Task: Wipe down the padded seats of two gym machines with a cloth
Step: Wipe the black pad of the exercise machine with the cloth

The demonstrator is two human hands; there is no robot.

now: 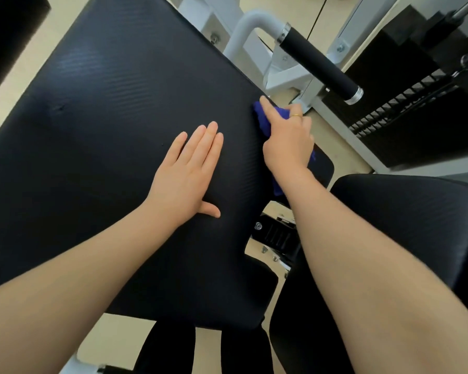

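A large black padded seat (106,117) fills the left and middle of the view. My left hand (185,176) rests flat on it, fingers straight and together. At the pad's right edge my right hand (287,139) grips a blue cloth (262,122) and presses it against the padding; most of the cloth is hidden under the hand, with a bit hanging below the wrist. A second black pad (416,211) lies at the lower right, partly behind my right forearm.
A white machine frame (254,25) with a black foam-covered handle (319,63) rises just beyond the cloth. A black weight stack (405,109) stands at the right. Beige floor (19,79) shows around the pads, and a black bracket with bolts (276,233) sits between them.
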